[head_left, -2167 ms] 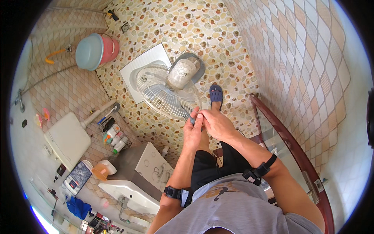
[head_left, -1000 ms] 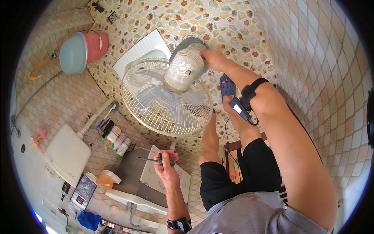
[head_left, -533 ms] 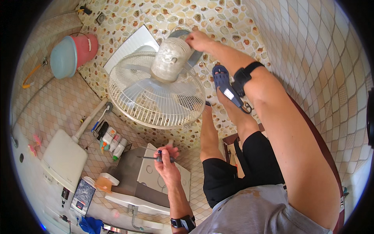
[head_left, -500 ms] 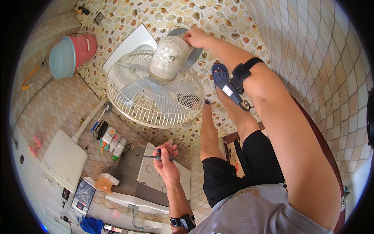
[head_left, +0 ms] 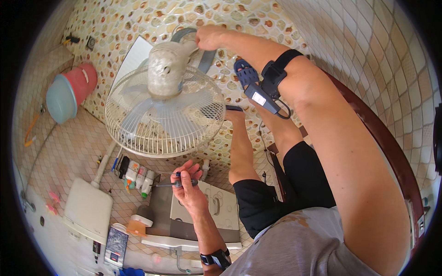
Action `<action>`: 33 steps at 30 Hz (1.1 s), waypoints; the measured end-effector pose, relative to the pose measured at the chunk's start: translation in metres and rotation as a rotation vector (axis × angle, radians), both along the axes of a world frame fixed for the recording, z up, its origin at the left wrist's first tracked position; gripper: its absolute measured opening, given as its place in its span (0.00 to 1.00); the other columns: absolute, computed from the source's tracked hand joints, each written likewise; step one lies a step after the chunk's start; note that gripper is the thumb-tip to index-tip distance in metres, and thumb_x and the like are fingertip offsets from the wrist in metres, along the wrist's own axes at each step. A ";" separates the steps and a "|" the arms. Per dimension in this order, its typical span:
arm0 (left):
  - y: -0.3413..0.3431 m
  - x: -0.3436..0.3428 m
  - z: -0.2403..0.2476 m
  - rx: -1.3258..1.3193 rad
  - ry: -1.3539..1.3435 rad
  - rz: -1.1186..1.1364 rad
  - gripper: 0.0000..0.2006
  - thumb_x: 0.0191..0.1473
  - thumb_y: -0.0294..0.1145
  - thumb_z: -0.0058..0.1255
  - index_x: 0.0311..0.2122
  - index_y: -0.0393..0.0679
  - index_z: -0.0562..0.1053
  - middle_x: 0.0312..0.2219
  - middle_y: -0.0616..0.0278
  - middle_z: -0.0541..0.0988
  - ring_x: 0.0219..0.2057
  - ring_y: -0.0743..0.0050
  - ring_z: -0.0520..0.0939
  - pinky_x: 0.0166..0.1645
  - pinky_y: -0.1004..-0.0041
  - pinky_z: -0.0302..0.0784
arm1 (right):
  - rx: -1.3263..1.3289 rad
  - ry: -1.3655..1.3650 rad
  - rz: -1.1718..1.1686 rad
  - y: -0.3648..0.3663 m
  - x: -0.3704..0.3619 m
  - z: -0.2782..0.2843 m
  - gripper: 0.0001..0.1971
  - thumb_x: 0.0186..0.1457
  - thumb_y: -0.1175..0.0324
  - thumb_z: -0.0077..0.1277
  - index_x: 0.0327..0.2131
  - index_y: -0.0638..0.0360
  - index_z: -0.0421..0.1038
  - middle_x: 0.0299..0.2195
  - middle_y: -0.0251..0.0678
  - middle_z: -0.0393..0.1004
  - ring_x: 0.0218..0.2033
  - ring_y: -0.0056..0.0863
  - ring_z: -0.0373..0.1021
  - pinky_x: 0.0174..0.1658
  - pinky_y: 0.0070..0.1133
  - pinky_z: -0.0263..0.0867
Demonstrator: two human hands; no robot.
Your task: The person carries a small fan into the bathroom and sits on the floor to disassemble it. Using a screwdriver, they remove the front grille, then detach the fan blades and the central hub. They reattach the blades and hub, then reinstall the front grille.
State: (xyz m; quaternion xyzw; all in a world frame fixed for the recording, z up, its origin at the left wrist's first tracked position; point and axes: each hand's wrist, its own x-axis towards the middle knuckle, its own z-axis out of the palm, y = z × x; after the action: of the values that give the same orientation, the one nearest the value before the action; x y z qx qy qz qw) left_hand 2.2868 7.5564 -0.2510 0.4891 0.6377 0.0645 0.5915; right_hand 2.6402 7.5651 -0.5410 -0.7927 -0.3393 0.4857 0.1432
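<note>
A fan with a wire cage (head_left: 161,131), pale blue blades and a worn off-white motor housing (head_left: 166,73) stands over the pebble-patterned floor, its head facing toward me. My right hand (head_left: 209,37) is closed at the fan's neck, just behind the housing; its fingertips are partly hidden. Below the cage, my left hand (head_left: 189,191) holds a screwdriver (head_left: 176,184) with a dark handle, its thin shaft pointing left. A second dark handle seems to sit among the same fingers, but I cannot make it out fully.
A pink bucket (head_left: 85,85) with a blue basin (head_left: 62,99) at its mouth lies at the left. Bottles (head_left: 138,177) stand near a white cistern (head_left: 87,207). A washbasin cabinet (head_left: 207,207) is by my left forearm; a tiled wall (head_left: 368,55) rises at right.
The fan and my right hand now appear farther left as the view has shifted. More of the fan's neck shows beside my right hand. My left hand still holds the screwdriver.
</note>
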 end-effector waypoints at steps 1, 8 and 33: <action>-0.004 -0.001 -0.001 0.004 -0.004 -0.001 0.11 0.66 0.37 0.49 0.46 0.41 0.70 0.47 0.51 0.79 0.41 0.66 0.83 0.42 0.69 0.81 | -0.016 0.020 0.038 -0.006 -0.005 0.003 0.14 0.52 0.68 0.49 0.41 0.54 0.81 0.41 0.43 0.81 0.46 0.40 0.76 0.48 0.33 0.71; -0.008 0.010 -0.011 0.071 0.028 -0.058 0.12 0.67 0.37 0.46 0.48 0.40 0.70 0.50 0.51 0.77 0.45 0.65 0.82 0.42 0.70 0.81 | 0.110 0.147 -0.105 -0.015 -0.036 0.011 0.17 0.54 0.70 0.46 0.45 0.49 0.80 0.44 0.41 0.80 0.47 0.41 0.75 0.49 0.33 0.70; 0.009 0.039 0.031 0.072 -0.074 -0.024 0.10 0.65 0.32 0.50 0.46 0.37 0.71 0.34 0.58 0.81 0.32 0.76 0.81 0.40 0.73 0.79 | -0.276 0.361 -1.183 -0.287 0.015 0.108 0.07 0.57 0.70 0.49 0.35 0.63 0.74 0.27 0.39 0.76 0.24 0.29 0.75 0.25 0.27 0.74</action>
State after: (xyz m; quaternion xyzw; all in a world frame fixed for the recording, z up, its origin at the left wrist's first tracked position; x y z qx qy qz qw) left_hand 2.3255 7.5657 -0.2199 0.5151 0.6068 0.0984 0.5973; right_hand 2.6551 7.2777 -0.4330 -0.7630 0.2513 0.4898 0.3387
